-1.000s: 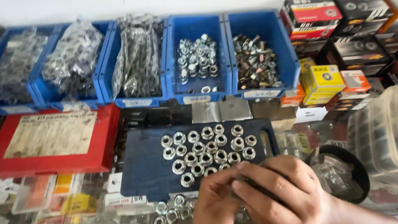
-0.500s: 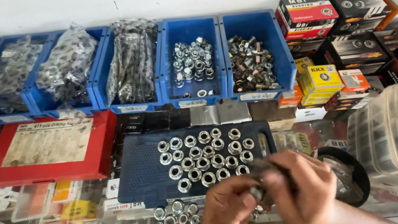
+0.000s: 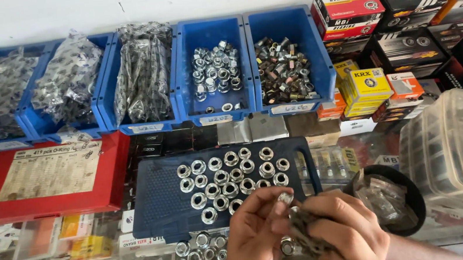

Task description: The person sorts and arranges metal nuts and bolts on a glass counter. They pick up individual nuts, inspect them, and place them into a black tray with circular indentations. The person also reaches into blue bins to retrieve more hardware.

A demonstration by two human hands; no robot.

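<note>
Pinching a nut (image 3: 284,198), the left hand (image 3: 251,239) is meeting the right hand (image 3: 338,234), which is gripping a bolt (image 3: 306,235); slipping could drop it among loose nuts (image 3: 196,250).

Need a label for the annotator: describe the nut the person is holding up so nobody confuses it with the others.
Start at the dark blue tray on the glass counter, covered with rows of flanged nuts. At its lower right edge, the left hand pinches one silver nut at its fingertips. It alone is lifted off the tray; the right hand grips a dark metal part beside it.

Shiny metal flange nuts (image 3: 226,176), matt textured blue plastic tray (image 3: 161,200), glossy blue plastic bins (image 3: 289,23)
</note>
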